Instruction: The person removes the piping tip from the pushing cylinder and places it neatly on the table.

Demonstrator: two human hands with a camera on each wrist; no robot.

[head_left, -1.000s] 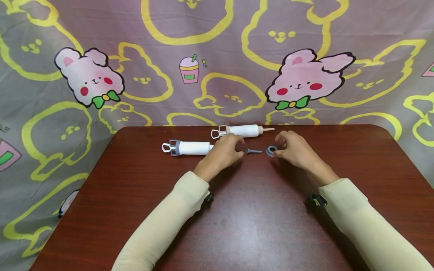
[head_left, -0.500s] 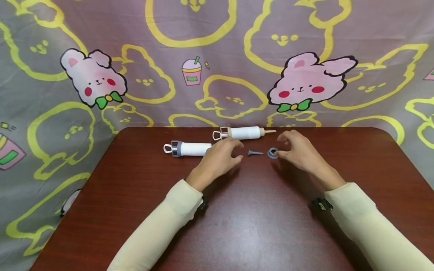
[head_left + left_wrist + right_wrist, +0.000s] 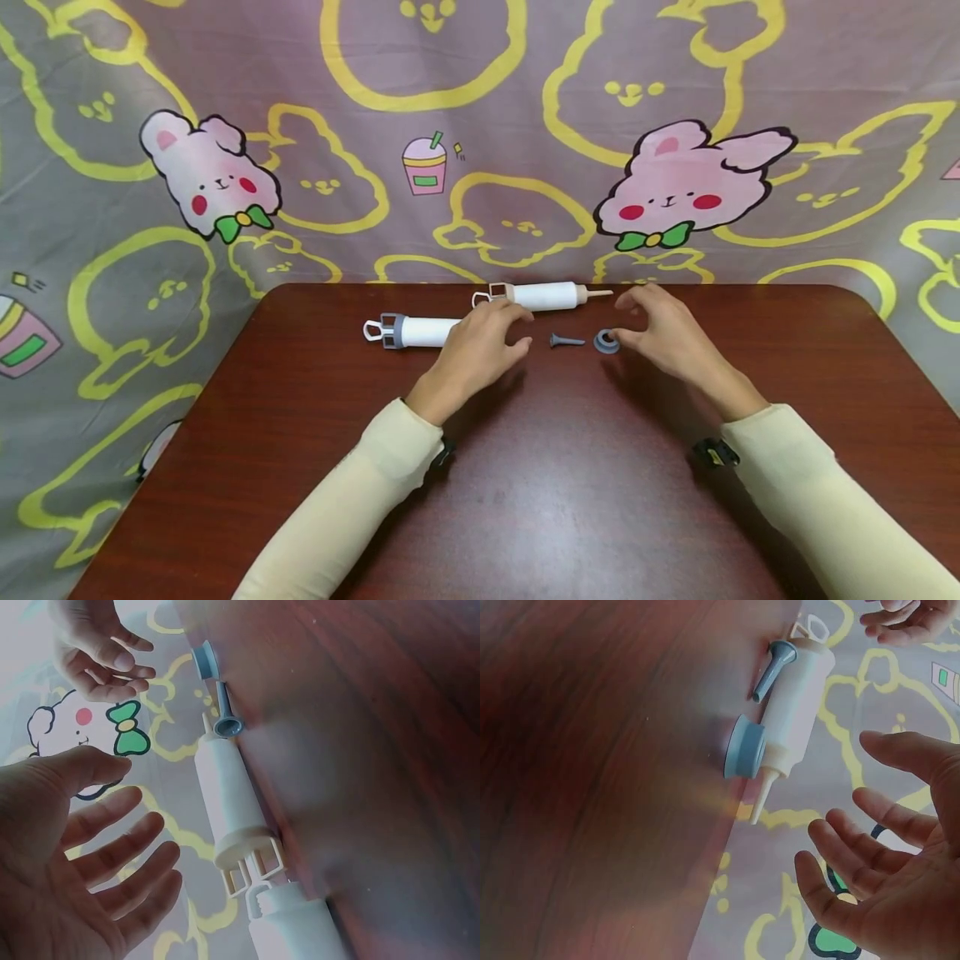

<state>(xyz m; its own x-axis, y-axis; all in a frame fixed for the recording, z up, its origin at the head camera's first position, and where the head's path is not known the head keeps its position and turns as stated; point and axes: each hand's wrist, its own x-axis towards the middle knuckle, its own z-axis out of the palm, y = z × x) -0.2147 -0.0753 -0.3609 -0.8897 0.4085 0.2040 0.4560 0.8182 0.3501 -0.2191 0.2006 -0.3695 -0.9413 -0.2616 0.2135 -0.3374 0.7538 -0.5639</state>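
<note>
My left hand (image 3: 480, 346) hovers over the open end of a white syringe-like tube with a grey collar (image 3: 427, 332), its fingers loosely bent around nothing. In the left wrist view that tube's threaded mouth (image 3: 279, 898) shows. My right hand (image 3: 667, 337) stays beside a grey ring cap (image 3: 607, 341), fingers relaxed and holding nothing; the right wrist view has the cap (image 3: 745, 748) apart from the fingers. Between the hands lies a small grey nozzle (image 3: 567, 340) with a flared end. Behind them is a second white tube with a beige collar and beige nozzle (image 3: 546, 297).
All of this lies near the back edge of a dark red-brown wooden table (image 3: 540, 500). A cartoon-printed cloth (image 3: 517, 133) hangs right behind the table. Dark wrist devices (image 3: 717, 452) sit below the cream sleeves (image 3: 348, 500).
My left hand has drawn back slightly toward the left, away from the nozzle. The right hand has barely moved, and the head view has shifted a little. The parts stay where they lay.
</note>
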